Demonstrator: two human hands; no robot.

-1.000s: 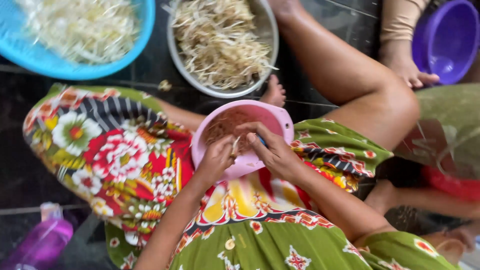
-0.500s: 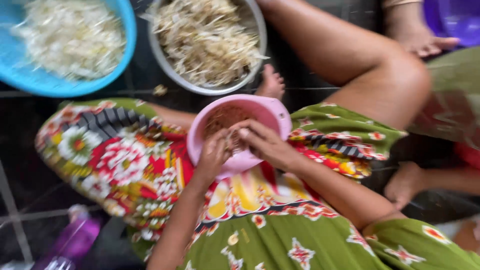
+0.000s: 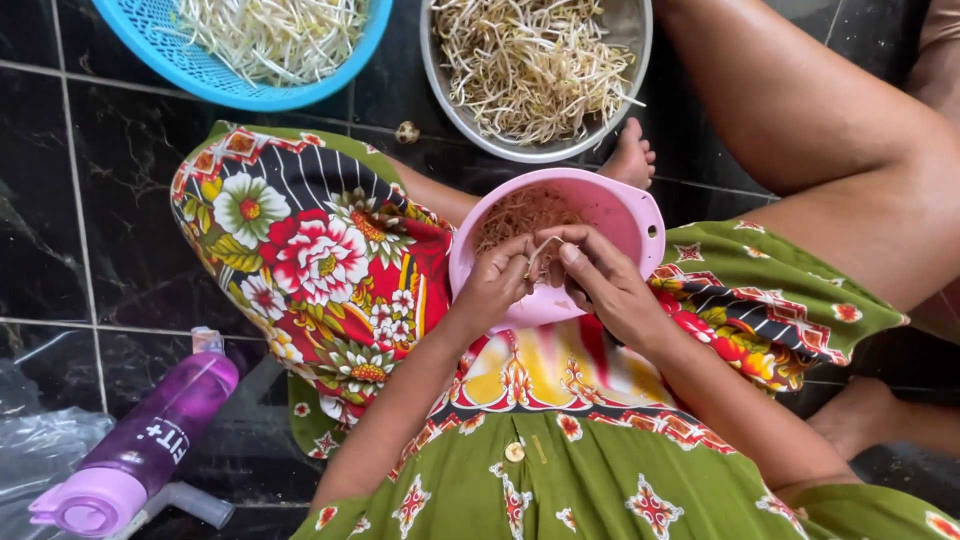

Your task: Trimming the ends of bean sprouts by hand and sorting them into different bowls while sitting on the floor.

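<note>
A pink plastic bowl (image 3: 625, 215) rests in my lap on the flowered dress, with a heap of brownish sprout trimmings inside. Over its near rim my left hand (image 3: 493, 285) and my right hand (image 3: 603, 282) meet, both pinching one pale bean sprout (image 3: 541, 250) between their fingertips. Beyond the pink bowl stands a steel bowl (image 3: 441, 80) full of tangled bean sprouts. A blue plastic basket (image 3: 180, 65) of whiter sprouts sits at the far left.
Another person's bare leg (image 3: 830, 130) stretches across the right side, and a foot (image 3: 860, 415) lies lower right. A purple bottle (image 3: 150, 440) lies on the black tiled floor at lower left beside clear plastic (image 3: 40, 445). My own foot (image 3: 632, 155) touches the steel bowl.
The view has shifted, so the bowls and lap sit further right and lower in frame. My hands stay together over the pink bowl, working a sprout. The purple basin at upper right left the frame.
</note>
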